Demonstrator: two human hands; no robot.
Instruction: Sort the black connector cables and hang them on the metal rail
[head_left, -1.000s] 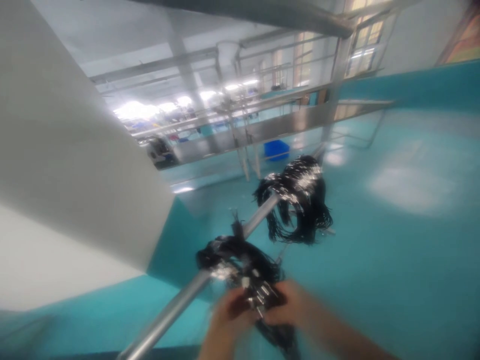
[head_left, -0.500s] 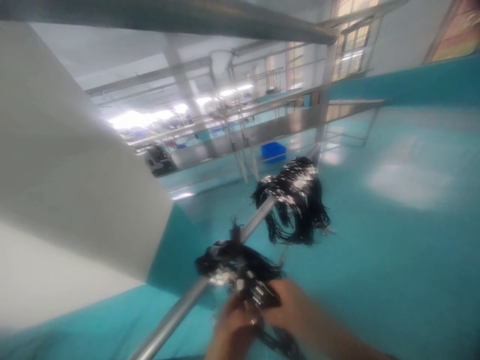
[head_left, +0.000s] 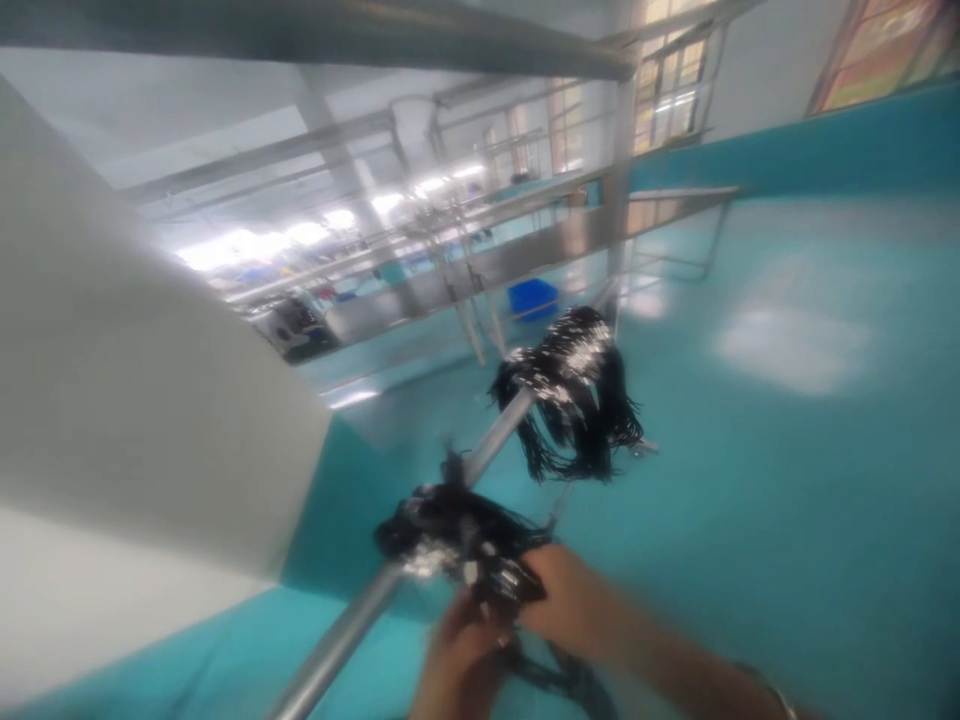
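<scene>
A bundle of thin black cords with shiny metal ends hangs over a steel rail near the bottom middle. My left hand is closed on the lower part of this bundle, below the rail. My right hand grips the same bundle from the right side. Both hands are blurred by motion. Farther along the rail hangs a second, larger black cord bundle, which neither hand touches.
A white panel fills the left side. The teal floor spreads to the right. Steel frames and rails cross the background, with a blue bin behind them. A thick steel bar runs overhead.
The view has shifted slightly, so the rail and bundles sit a little more left. Both hands stay on the near bundle and have moved up a little with it.
</scene>
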